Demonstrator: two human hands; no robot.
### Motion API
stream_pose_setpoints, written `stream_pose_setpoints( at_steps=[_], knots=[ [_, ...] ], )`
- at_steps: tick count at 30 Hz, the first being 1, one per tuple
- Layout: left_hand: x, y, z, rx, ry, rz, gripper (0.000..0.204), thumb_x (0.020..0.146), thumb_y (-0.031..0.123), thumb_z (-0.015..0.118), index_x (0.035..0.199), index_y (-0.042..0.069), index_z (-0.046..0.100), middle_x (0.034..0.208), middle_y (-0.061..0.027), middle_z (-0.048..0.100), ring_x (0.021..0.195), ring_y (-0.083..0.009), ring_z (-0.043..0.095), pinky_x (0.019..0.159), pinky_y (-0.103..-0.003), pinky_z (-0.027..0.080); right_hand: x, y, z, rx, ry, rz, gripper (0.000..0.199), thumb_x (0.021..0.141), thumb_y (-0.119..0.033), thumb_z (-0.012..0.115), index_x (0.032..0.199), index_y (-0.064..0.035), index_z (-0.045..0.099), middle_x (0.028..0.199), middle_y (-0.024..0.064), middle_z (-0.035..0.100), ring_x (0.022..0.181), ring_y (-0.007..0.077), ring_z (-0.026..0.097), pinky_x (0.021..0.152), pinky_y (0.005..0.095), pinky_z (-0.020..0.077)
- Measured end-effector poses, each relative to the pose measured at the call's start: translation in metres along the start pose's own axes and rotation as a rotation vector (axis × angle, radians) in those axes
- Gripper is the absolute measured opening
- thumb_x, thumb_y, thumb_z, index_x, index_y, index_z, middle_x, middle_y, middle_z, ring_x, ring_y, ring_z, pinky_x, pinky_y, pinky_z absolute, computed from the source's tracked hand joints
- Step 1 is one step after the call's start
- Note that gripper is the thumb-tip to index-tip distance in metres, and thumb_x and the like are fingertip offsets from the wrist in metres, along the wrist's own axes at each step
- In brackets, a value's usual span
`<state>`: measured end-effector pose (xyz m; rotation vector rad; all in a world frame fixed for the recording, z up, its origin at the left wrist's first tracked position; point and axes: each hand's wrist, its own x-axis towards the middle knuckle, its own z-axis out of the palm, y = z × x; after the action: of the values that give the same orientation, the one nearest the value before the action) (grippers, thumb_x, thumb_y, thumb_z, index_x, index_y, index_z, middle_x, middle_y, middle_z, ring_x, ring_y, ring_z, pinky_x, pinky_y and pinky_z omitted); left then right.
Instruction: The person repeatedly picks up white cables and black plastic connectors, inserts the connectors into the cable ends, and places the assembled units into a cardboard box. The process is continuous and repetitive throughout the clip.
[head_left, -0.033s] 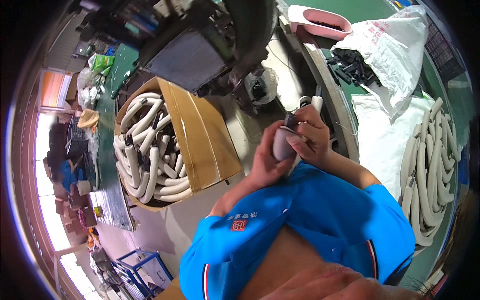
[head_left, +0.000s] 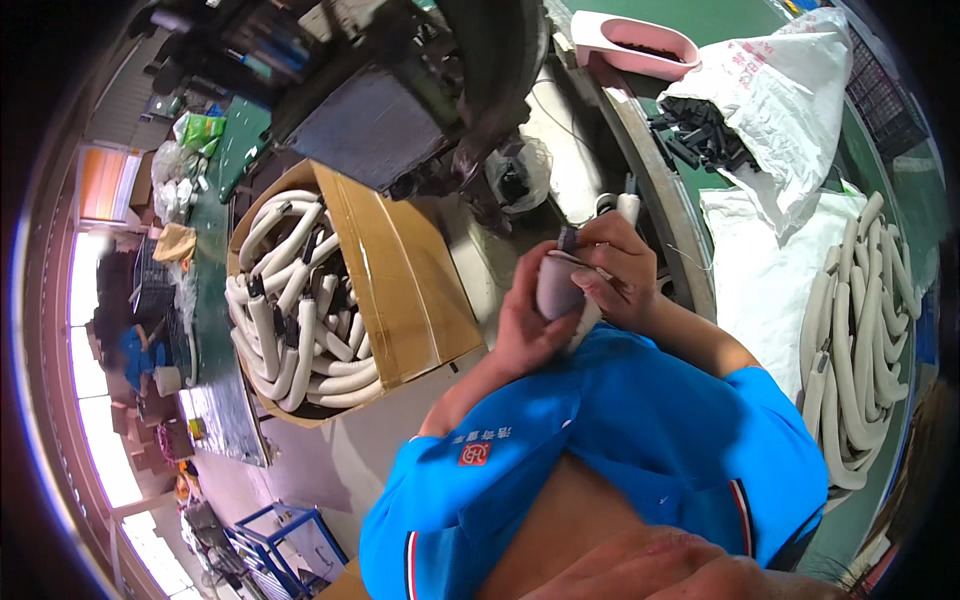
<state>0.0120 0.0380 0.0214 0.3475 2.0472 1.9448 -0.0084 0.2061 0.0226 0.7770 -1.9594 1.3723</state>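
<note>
Close in front of my chest, both hands hold a thick pale tube (head_left: 558, 285) by its end, which points away from me. My left hand (head_left: 523, 318) wraps round its side, fingers curled. My right hand (head_left: 620, 268) is closed at its tip, thumb and fingers pinching round a small dark end piece (head_left: 568, 237). A thin edge sticks out between the tube and my right thumb; what it is I cannot make out. My fingers hide part of the joint. The rest of the tube runs down towards my shirt.
To the left, an open carton (head_left: 400, 290) holds many white tubes (head_left: 305, 340) with black ends. A dark machine (head_left: 370, 120) stands ahead. On the green table at right are a white sack (head_left: 790, 90), black short pieces (head_left: 705, 135), a pink scoop (head_left: 640, 48) and more pale tubes (head_left: 860, 330).
Both hands and the tube end have shifted slightly to the left. The grip looks the same.
</note>
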Motion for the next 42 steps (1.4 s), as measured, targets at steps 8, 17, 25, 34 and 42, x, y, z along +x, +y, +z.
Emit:
stream_pose_setpoints(
  at_steps=[8,17,25,34,42],
  knots=[
    [-0.006,-0.007,-0.020,0.374,0.129,0.011,0.054,0.069,0.008,0.068,0.119,0.007,0.046,0.088,-0.0115,0.059,0.079,-0.0181,0.060,0.064,-0.031,0.050,-0.081,0.241,-0.098,-0.702,0.103,0.612,0.015,0.081,-0.014,0.057,0.094,-0.0056,0.060,0.088,0.0142,0.059,0.085,0.0325,0.057,0.076,0.0409,0.0461],
    [-0.013,0.004,-0.022,0.482,0.157,0.000,0.052,0.067,0.017,0.076,0.112,0.004,0.054,0.092,-0.0132,0.064,0.086,-0.0211,0.064,0.076,-0.033,0.049,-0.078,0.311,-0.130,-1.159,-0.491,0.867,0.035,0.086,-0.006,0.043,0.121,-0.0048,0.038,0.106,0.0253,0.049,0.086,0.0430,0.061,0.071,0.0494,0.0512],
    [-0.015,0.001,-0.025,0.434,0.151,0.077,0.053,0.071,0.018,0.075,0.116,0.003,0.051,0.097,-0.0145,0.063,0.087,-0.0204,0.064,0.076,-0.032,0.050,-0.074,0.279,-0.149,-1.114,-0.550,0.904,0.033,0.078,-0.019,0.063,0.100,0.0035,0.054,0.108,0.0249,0.053,0.091,0.0412,0.060,0.083,0.0445,0.0484],
    [-0.018,-0.005,-0.019,0.515,0.077,0.125,0.051,0.068,0.012,0.072,0.114,0.007,0.049,0.092,-0.0175,0.064,0.083,-0.0331,0.065,0.069,-0.036,0.052,0.024,0.038,-0.048,0.759,-0.276,0.867,0.021,0.096,-0.024,0.045,0.098,-0.0033,0.049,0.063,-0.0001,0.047,0.044,0.0039,0.045,0.045,0.0212,0.0477],
    [-0.025,-0.003,-0.026,0.577,0.083,0.079,0.048,0.069,0.014,0.072,0.112,0.005,0.052,0.091,-0.0164,0.064,0.083,-0.0295,0.066,0.072,-0.035,0.051,0.009,0.016,-0.022,0.663,-0.214,0.845,0.021,0.098,-0.025,0.041,0.099,-0.0052,0.048,0.060,-0.0036,0.037,0.043,0.0025,0.035,0.040,0.0191,0.0377]
  ],
)
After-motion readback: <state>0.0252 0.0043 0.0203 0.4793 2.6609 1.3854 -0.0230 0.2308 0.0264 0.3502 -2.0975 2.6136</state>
